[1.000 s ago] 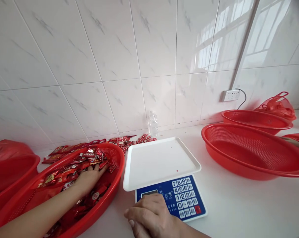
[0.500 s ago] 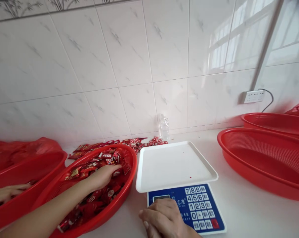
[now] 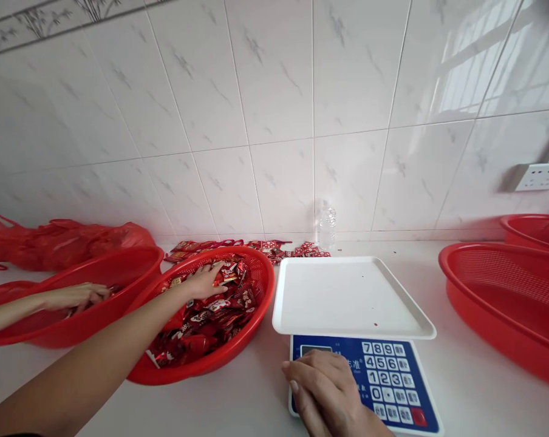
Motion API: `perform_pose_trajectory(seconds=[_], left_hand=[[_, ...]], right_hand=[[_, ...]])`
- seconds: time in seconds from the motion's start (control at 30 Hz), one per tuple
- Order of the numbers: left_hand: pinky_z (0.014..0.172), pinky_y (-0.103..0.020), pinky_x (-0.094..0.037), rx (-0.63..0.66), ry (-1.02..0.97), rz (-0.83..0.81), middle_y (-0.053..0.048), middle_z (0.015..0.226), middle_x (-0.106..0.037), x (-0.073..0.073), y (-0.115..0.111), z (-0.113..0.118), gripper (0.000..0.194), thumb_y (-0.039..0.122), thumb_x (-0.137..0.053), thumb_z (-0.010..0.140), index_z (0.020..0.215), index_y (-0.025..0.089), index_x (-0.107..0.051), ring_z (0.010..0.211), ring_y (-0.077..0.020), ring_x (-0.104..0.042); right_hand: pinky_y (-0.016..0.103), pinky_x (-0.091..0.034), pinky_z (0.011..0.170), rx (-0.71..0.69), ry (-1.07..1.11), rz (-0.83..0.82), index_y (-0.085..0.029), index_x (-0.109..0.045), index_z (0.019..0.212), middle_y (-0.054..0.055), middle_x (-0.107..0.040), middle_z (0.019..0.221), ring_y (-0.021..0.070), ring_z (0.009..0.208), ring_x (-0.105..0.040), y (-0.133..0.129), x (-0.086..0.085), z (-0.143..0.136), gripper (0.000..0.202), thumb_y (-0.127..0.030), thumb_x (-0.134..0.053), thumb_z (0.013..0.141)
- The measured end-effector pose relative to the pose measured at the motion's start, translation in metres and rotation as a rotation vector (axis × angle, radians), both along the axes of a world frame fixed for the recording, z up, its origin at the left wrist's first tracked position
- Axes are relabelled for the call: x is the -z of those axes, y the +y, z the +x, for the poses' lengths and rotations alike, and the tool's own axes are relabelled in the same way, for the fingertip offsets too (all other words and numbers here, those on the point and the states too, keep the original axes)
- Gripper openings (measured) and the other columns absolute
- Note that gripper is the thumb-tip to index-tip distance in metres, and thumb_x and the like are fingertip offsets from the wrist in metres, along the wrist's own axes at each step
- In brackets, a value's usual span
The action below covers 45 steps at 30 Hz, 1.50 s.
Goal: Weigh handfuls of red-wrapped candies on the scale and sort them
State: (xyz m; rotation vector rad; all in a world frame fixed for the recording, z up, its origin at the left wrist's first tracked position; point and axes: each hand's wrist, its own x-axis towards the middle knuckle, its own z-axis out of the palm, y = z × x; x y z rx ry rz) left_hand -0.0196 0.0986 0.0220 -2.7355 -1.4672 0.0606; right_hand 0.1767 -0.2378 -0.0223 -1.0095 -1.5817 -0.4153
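Note:
My left hand lies palm down on the red packets in a red oval basket, its fingers spread and the thumb apart. Over the lower left of a blue digital scale, partly covering its display, is my right hand. Its fingers are curled together, and anything inside them is hidden. The scale's white tray bears only small specks.
Another person's hand reaches into a red basket at the left. Red bags, loose packets and a clear bottle stand along the wall. Another red basket is at the right.
The view has shifted left, so the scale and baskets appear further right. My left hand has opened and flattened over the packets. The other person's hand shows more fully.

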Motion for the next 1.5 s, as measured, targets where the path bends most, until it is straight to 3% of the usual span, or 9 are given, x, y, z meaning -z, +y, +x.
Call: perform_pose_trajectory(seconds=[0.1, 0.27, 0.53, 0.63, 0.77, 1.0, 1.3, 1.43, 1.5], left_hand=[[0.097, -0.052, -0.036, -0.009, 0.040, 0.028, -0.028, 0.143, -0.039, 0.001, -0.006, 0.002, 0.086, 0.040, -0.065, 0.076, 0.148, 0.013, -0.025, 0.130, -0.0467, -0.037], [0.093, -0.037, -0.042, 0.066, -0.004, 0.066, -0.011, 0.131, -0.057, -0.002, -0.016, 0.010, 0.066, 0.009, -0.048, 0.079, 0.143, 0.023, -0.035, 0.117, -0.0316, -0.055], [0.080, -0.029, -0.048, 0.192, -0.155, -0.158, -0.006, 0.117, -0.066, -0.008, -0.058, 0.033, 0.073, 0.020, -0.057, 0.071, 0.142, 0.022, -0.037, 0.099, -0.0248, -0.064], [0.080, -0.030, -0.048, 0.213, -0.168, -0.186, -0.005, 0.111, -0.068, -0.018, -0.075, 0.042, 0.064, 0.025, -0.056, 0.074, 0.137, 0.024, -0.044, 0.095, -0.0247, -0.065], [0.092, -0.032, -0.045, 0.244, -0.309, -0.195, -0.005, 0.123, -0.063, -0.038, -0.088, 0.057, 0.053, 0.032, -0.058, 0.075, 0.127, 0.022, -0.054, 0.110, -0.0264, -0.059], [0.093, -0.032, -0.045, 0.323, -0.580, -0.240, -0.005, 0.123, -0.061, -0.062, -0.111, 0.096, 0.056, 0.026, -0.061, 0.074, 0.129, 0.020, -0.051, 0.106, -0.0222, -0.059], [0.064, -0.026, -0.047, 0.419, -0.559, -0.380, -0.002, 0.090, -0.064, -0.059, -0.138, 0.129, 0.062, 0.029, -0.066, 0.074, 0.133, 0.023, -0.047, 0.075, -0.0175, -0.062], [0.072, -0.028, -0.050, 0.514, -0.556, -0.644, -0.012, 0.116, -0.062, -0.055, -0.142, 0.140, 0.080, 0.040, -0.068, 0.077, 0.145, 0.022, -0.030, 0.088, -0.0197, -0.065], [0.082, -0.031, -0.049, 0.576, -0.560, -0.673, -0.016, 0.129, -0.056, -0.052, -0.135, 0.143, 0.081, 0.043, -0.069, 0.077, 0.144, 0.020, -0.032, 0.100, -0.0215, -0.064]], right_hand=[[0.024, -0.055, 0.067, -0.003, -0.012, -0.004, -0.014, -0.061, 0.105, 0.003, -0.068, 0.075, 0.0112, 0.067, -0.066, 0.001, 0.000, 0.001, 0.020, -0.010, -0.048, 0.090], [0.022, -0.055, 0.067, 0.018, -0.012, 0.025, -0.014, -0.062, 0.101, 0.003, -0.069, 0.074, 0.0113, 0.067, -0.067, 0.001, -0.003, 0.001, 0.017, -0.011, -0.050, 0.090], [0.025, -0.053, 0.067, -0.077, -0.024, -0.053, -0.013, -0.058, 0.107, 0.004, -0.067, 0.076, 0.0120, 0.069, -0.065, -0.002, 0.001, 0.001, 0.022, -0.006, -0.049, 0.089], [0.026, -0.052, 0.066, -0.089, -0.024, -0.064, -0.014, -0.057, 0.109, 0.003, -0.066, 0.076, 0.0125, 0.069, -0.064, -0.001, 0.004, 0.002, 0.024, -0.006, -0.049, 0.088], [0.025, -0.052, 0.066, -0.094, -0.030, -0.069, -0.014, -0.056, 0.110, 0.003, -0.067, 0.076, 0.0125, 0.070, -0.065, -0.002, 0.005, 0.002, 0.024, -0.006, -0.048, 0.089], [0.025, -0.053, 0.070, -0.104, -0.046, -0.065, -0.015, -0.055, 0.113, 0.003, -0.066, 0.077, 0.0121, 0.072, -0.065, -0.002, 0.009, 0.003, 0.025, -0.009, -0.050, 0.090], [0.026, -0.052, 0.066, -0.159, -0.024, -0.047, -0.012, -0.059, 0.106, 0.005, -0.067, 0.077, 0.0124, 0.070, -0.065, 0.000, 0.014, 0.002, 0.024, -0.002, -0.052, 0.085], [0.024, -0.051, 0.065, -0.133, -0.005, 0.004, -0.012, -0.060, 0.102, 0.005, -0.068, 0.076, 0.0115, 0.068, -0.064, 0.001, 0.015, 0.000, 0.021, -0.003, -0.051, 0.085], [0.025, -0.051, 0.067, -0.102, 0.006, -0.003, -0.013, -0.061, 0.103, 0.004, -0.068, 0.077, 0.0120, 0.071, -0.065, 0.000, 0.018, 0.000, 0.020, -0.005, -0.051, 0.087]])
